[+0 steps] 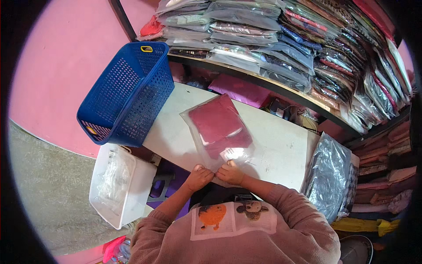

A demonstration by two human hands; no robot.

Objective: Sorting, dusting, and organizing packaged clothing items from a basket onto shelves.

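Note:
A clear plastic bag [211,158] holding a folded dark red cloth item [216,120] lies on the white tabletop [280,142]. Its near end reaches the table's front edge, where both of my hands grip the plastic. My left hand [199,178] has its fingers curled on the bag's edge. Close beside it, my right hand [230,173] pinches the same edge with the thumb on top. A white label [234,153] bearing print shows through the plastic near my right hand. The fingertips under the plastic are hidden.
A blue perforated basket [132,95] stands at the table's left end. Below it is a white bin [135,184] with clear plastic inside. Bagged garments [244,39] fill the shelf [283,87] behind. A plastic-covered stack [329,178] sits at the right, near folded fabrics [379,178].

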